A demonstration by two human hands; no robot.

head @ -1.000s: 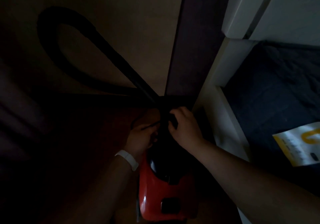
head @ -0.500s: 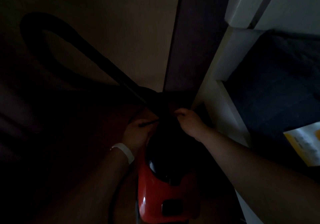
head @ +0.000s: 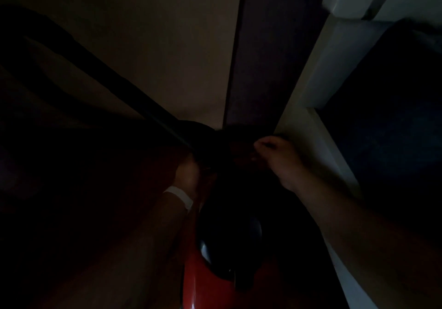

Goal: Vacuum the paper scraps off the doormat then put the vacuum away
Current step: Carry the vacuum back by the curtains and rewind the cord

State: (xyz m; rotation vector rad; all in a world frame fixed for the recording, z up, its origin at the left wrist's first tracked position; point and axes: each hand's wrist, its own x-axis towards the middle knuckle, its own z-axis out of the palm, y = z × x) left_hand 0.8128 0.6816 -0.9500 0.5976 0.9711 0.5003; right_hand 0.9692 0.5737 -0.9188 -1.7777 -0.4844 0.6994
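Note:
The red vacuum (head: 203, 284) with its black domed top (head: 229, 234) stands on the floor of a very dark recess, low in the middle. Its black hose (head: 134, 93) runs up and left from the front end. My left hand (head: 187, 174), with a white wristband, lies against the vacuum's front just under the hose, and its fingers are hidden. My right hand (head: 275, 158) has curled fingers at the dark front end, close to the white frame. Whatever it may hold is lost in shadow. No doormat or paper scraps are in view.
A white door frame (head: 318, 88) rises right of the vacuum, with dark carpet (head: 394, 117) beyond it. A beige wall (head: 155, 45) and a dark vertical panel (head: 270, 57) close the recess behind. The left side is black shadow.
The view has closed in on the vacuum and the yellow paper at the right has left the frame. My right hand has slid right, off the hose end toward the white frame.

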